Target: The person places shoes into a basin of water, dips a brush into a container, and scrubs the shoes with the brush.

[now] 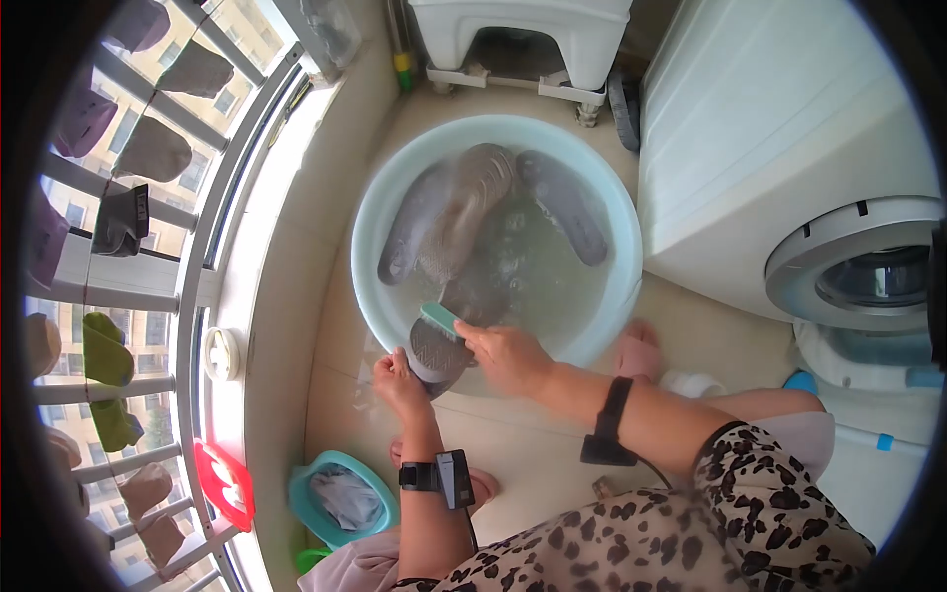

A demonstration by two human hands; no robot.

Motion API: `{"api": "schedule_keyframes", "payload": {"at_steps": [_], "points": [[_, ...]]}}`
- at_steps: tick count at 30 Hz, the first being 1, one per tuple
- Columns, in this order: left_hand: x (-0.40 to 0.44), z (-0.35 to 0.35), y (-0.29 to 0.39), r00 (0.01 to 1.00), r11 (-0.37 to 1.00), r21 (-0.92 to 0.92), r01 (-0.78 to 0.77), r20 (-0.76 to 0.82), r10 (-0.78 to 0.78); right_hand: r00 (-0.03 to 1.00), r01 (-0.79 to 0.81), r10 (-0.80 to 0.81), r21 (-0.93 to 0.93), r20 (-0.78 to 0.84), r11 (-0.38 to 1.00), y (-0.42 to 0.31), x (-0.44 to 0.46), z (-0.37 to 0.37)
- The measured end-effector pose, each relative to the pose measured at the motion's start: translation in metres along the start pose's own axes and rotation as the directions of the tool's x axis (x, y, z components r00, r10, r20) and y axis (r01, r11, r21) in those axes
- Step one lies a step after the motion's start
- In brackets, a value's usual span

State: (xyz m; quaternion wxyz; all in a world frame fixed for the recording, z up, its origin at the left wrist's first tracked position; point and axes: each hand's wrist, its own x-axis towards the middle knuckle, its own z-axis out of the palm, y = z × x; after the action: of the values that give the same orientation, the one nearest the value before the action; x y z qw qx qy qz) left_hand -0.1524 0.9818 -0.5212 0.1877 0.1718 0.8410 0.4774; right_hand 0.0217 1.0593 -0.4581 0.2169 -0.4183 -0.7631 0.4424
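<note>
1. Dark hanging piece (120, 219), at the window bars: pale lettering on its edge, too small to read.
2. Washing machine (760, 158), white, round door; right of the basin.
3. White stand (523, 25), beyond the basin's far rim.
4. Small teal basin (301, 493), holding pale cloth (345, 496); near the left forearm.
5. Large basin (363, 232), pale blue, cloudy water; inside, a brown-grey shoe (469, 207) between two grey insoles (562, 202).
6. Held shoe (439, 363), patterned sole up, at the large basin's near rim, between the hands.
7. Left hand (400, 383): fingers closed, pinching the held shoe's edge.
8. Right hand (508, 357): fingers closed around a green brush (439, 318), bristles against the sole.
</note>
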Motion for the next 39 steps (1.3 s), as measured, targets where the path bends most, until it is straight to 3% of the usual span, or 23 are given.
{"api": "schedule_keyframes", "payload": {"at_steps": [3, 6, 7, 10, 11, 13, 14, 15, 17, 19, 20, 22, 23, 24, 25, 27, 28, 32, 33, 36, 38, 39], "points": [[-0.006, -0.01, 0.017, 0.998, 0.986, 0.159, -0.041, 0.054, 0.032, 0.981, -0.164, 0.188, -0.354, 0.035, 0.921, 0.058, 0.047, 0.012], [-0.02, -0.016, 0.032, 0.943, 0.942, 0.025, -0.334, -0.001, 0.334, 0.963, -0.218, 0.265, -0.444, 0.046, 0.869, 0.07, 0.063, 0.009], [-0.028, -0.018, 0.045, 0.938, 0.932, -0.166, -0.322, 0.08, 0.338, 0.956, -0.235, 0.289, -0.452, 0.054, 0.86, 0.073, 0.064, 0.007], [-0.059, -0.018, 0.1, 0.699, 0.704, 0.1, -0.703, 0.281, 0.657, 0.894, -0.251, 0.423, -0.619, 0.145, 0.744, 0.098, 0.059, 0.008], [-0.055, -0.018, 0.099, 0.723, 0.724, 0.144, -0.674, 0.327, 0.608, 0.898, -0.323, 0.435, -0.582, 0.06, 0.747, 0.111, 0.051, 0.011], [-0.045, -0.015, 0.089, 0.769, 0.761, 0.228, -0.608, 0.41, 0.491, 0.908, -0.413, 0.417, -0.232, -0.033, 0.881, 0.12, 0.038, 0.005], [-0.041, -0.013, 0.092, 0.842, 0.829, 0.213, -0.517, 0.3, 0.449, 0.902, -0.429, 0.424, -0.047, -0.077, 0.902, 0.111, 0.03, -0.001], [-0.038, -0.008, 0.093, 0.87, 0.846, 0.249, -0.472, 0.285, 0.401, 0.919, -0.358, 0.373, 0.124, -0.125, 0.925, 0.099, 0.017, -0.003], [-0.031, -0.004, 0.089, 0.934, 0.911, 0.278, -0.306, 0.274, 0.23, 0.954, -0.075, 0.132, 0.213, -0.27, 0.974, 0.047, -0.008, 0.005], [-0.02, 0.004, 0.082, 0.954, 0.961, 0.265, -0.077, 0.299, -0.006, 0.937, 0.175, -0.112, 0.167, -0.332, 0.97, 0.007, -0.025, 0.015], [-0.016, 0.009, 0.073, 0.942, 0.978, 0.208, 0.003, 0.328, -0.072, 0.978, 0.127, -0.11, 0.086, -0.175, 0.988, -0.004, -0.029, 0.01], [-0.01, 0.018, 0.047, 0.899, 0.979, 0.103, 0.176, 0.388, -0.203, 0.986, 0.129, -0.148, -0.205, -0.079, 0.97, 0.011, -0.024, 0.003], [-0.014, 0.025, 0.034, 0.88, 0.992, 0.068, 0.11, 0.458, -0.129, 0.997, 0.024, -0.043, -0.256, -0.07, 0.966, 0.028, -0.012, -0.001], [-0.025, 0.032, 0.033, 0.93, 0.989, 0.145, 0.008, 0.362, -0.06, 0.996, -0.079, 0.06, -0.308, -0.069, 0.948, 0.054, 0.006, -0.005], [-0.029, 0.033, 0.045, 0.915, 0.992, 0.087, 0.091, 0.386, -0.118, 0.984, -0.179, 0.161, -0.359, -0.08, 0.916, 0.068, 0.02, -0.011], [-0.032, 0.031, 0.047, 0.894, 0.98, 0.007, 0.201, 0.408, -0.186, 0.982, -0.188, 0.178, -0.322, -0.062, 0.928, 0.054, 0.034, -0.011], [-0.025, 0.033, 0.038, 0.897, 0.976, -0.032, 0.218, 0.4, -0.187, 0.983, -0.184, 0.177, -0.309, -0.052, 0.933, 0.05, 0.04, -0.011], [-0.021, 0.029, 0.042, 0.832, 0.943, -0.113, 0.312, 0.513, -0.213, 0.985, 0.152, -0.141, 0.105, -0.103, 0.983, 0.02, -0.013, -0.002], [-0.027, 0.032, 0.035, 0.833, 0.941, -0.132, 0.311, 0.514, -0.203, 0.996, 0.091, -0.091, -0.035, 0.005, 0.995, 0.029, -0.011, -0.013], [-0.047, 0.035, 0.052, 0.841, 0.942, -0.12, 0.315, 0.496, -0.217, 0.992, -0.115, 0.083, -0.403, -0.098, 0.908, 0.074, 0.028, -0.029], [-0.043, 0.043, 0.047, 0.854, 0.932, -0.16, 0.325, 0.473, -0.216, 0.981, -0.177, 0.125, -0.42, -0.149, 0.89, 0.084, 0.06, -0.029], [-0.044, 0.039, 0.057, 0.808, 0.893, -0.18, 0.412, 0.526, -0.267, 0.973, -0.219, 0.161, -0.427, -0.166, 0.877, 0.09, 0.061, -0.024]]}}
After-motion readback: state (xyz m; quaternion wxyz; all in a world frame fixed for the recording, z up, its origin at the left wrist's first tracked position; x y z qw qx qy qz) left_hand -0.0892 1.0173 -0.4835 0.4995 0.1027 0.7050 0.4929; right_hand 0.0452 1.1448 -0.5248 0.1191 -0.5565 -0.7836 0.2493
